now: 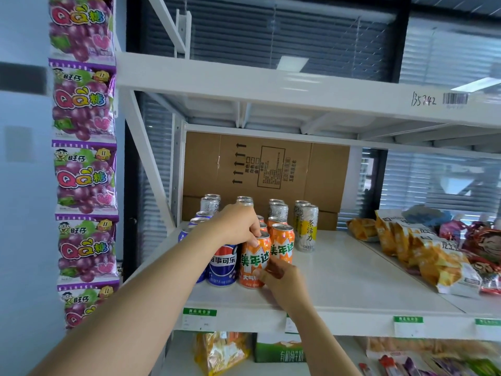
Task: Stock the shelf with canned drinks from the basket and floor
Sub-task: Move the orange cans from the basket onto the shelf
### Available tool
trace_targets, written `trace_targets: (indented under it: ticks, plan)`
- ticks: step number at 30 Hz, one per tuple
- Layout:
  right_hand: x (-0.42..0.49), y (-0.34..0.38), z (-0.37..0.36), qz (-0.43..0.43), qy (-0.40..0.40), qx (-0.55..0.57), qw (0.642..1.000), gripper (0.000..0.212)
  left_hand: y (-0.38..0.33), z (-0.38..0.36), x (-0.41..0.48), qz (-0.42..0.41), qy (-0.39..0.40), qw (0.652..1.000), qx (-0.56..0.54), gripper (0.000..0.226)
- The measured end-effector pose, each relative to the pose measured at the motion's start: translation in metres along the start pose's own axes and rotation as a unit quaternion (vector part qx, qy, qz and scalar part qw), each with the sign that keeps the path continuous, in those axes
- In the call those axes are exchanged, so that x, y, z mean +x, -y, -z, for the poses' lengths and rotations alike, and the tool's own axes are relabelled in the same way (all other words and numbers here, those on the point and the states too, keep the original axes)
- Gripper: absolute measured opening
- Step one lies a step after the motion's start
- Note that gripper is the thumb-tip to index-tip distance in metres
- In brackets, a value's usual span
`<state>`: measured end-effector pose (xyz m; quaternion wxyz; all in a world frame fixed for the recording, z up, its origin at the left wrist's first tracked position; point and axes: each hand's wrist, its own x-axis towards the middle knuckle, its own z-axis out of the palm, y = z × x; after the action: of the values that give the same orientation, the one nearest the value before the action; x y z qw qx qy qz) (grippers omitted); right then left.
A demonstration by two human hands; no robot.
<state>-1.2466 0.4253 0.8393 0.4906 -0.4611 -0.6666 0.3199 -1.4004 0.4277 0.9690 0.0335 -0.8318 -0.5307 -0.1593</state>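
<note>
Bright, soft focus — shelf (292,77) glare (edges bowed)

A white metal shelf (352,280) stands before windows covered by grey slatted blinds (271,31) in a dark frame (404,36). Its glossy upper board reflects a bright light patch (292,63). A pale blue-grey wall (21,213) lies to the left

Bare white metal shelf board (349,275) btwn upright orange drink cans (282,245) & yellow crinkly snack bags (433,264) on rt: free lane front to back. Brown cardboard box (271,169) blocks rear; white upper shelf (271,85) caps headroom; diagonal white brace (147,158) shuts left side.
</note>
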Motion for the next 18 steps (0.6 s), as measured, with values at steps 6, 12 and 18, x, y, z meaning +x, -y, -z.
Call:
trace_targets:
  ticks: [6,12,18]
  plan:
    - [-0.013,0.022,0.007,-0.052,-0.034,0.071,0.996,0.025,-0.001,-0.008,-0.013,0.009,-0.036,0.998,-0.052,0.034]
    - [-0.029,0.048,0.015,-0.060,-0.129,0.114,0.983,0.018,0.005,-0.015,-0.037,0.016,-0.222,0.952,-0.211,0.032]
    - [-0.051,0.069,-0.006,-0.052,-0.156,0.130,0.978,0.020,0.001,-0.030,-0.075,0.029,-0.266,0.909,-0.319,0.026]
